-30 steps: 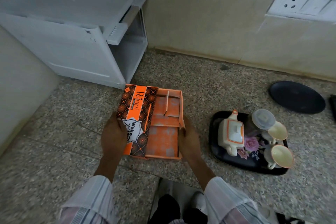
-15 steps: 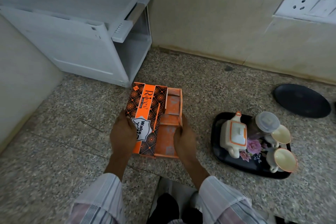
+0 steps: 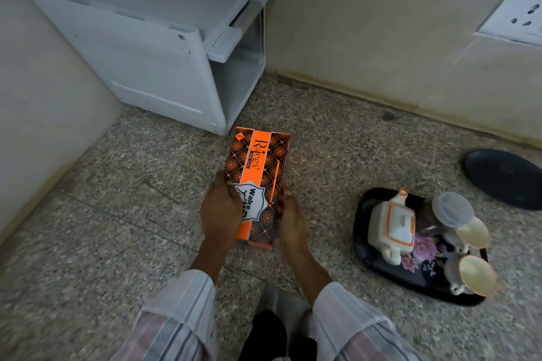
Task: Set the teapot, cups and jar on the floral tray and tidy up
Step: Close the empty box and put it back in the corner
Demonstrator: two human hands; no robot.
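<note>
Head view, orange box [image 3: 258, 182] between both hands, left fingers [image 3: 227, 193] and right fingers [image 3: 286, 199] gripping its sides

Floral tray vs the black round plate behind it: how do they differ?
The floral tray is roughly rectangular with rounded corners; the black round plate is circular. The floral tray carries the teapot, the jar and two cups; the black round plate shows nothing on it. The floral tray has pink flowers printed on it; the plate looks plain. Both are dark and lie on the speckled floor.

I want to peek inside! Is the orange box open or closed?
Closed. The orange box shows only its patterned printed cover, with no inside compartments visible. The left hand and right hand grip its sides.
</note>
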